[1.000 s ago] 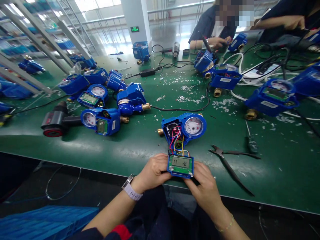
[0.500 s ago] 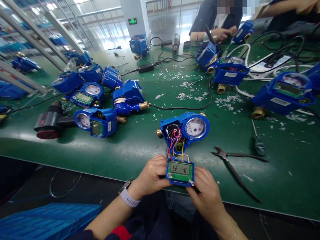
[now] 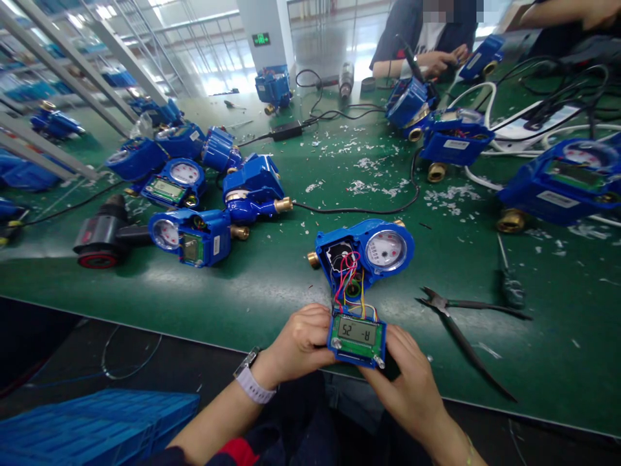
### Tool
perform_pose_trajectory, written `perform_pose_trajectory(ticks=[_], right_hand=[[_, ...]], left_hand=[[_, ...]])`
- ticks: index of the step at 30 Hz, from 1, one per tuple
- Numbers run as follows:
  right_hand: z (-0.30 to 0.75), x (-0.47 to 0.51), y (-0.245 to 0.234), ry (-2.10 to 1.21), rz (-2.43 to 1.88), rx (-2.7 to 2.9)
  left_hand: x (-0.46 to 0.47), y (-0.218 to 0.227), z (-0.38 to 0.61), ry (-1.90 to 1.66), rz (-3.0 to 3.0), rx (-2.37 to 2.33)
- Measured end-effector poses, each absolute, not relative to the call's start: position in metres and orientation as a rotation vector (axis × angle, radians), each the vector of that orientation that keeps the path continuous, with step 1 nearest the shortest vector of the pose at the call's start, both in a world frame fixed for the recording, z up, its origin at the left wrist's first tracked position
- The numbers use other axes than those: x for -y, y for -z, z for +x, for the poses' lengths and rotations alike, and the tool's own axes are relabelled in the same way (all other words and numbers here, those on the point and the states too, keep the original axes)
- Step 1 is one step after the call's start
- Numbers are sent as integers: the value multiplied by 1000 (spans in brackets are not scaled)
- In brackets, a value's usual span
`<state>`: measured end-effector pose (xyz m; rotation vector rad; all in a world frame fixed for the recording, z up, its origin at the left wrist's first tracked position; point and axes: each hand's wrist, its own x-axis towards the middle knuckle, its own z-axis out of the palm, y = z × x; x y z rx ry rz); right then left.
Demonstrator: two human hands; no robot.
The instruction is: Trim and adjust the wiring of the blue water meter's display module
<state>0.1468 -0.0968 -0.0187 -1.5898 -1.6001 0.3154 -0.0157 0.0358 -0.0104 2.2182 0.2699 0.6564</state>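
A green desk [image 3: 272,275] with a smooth, shiny top stretched across the scene, its near edge slanting down to the right and a pale sheen of light lying along the front. Beyond it stood a thick, whitish pillar [image 3: 268,16] bearing a small, lit green sign [image 3: 261,39]. Metal railings [image 3: 204,22] ran to either side, in front of a glossy, pale floor [image 3: 317,55] streaked with bright reflections. At left, grey posts [image 3: 129,65] leaned at an angle before blurred shelves [image 3: 26,68] of blue items. Below the desk, the floor looked dark.
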Motion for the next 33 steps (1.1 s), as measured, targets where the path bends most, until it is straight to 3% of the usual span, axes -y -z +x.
perform_pose_trajectory(ticks=[33], right_hand=[[148,108,32,-405,-1575,1408]], left_hand=[[-32,5,-22,-596,2022,-538]])
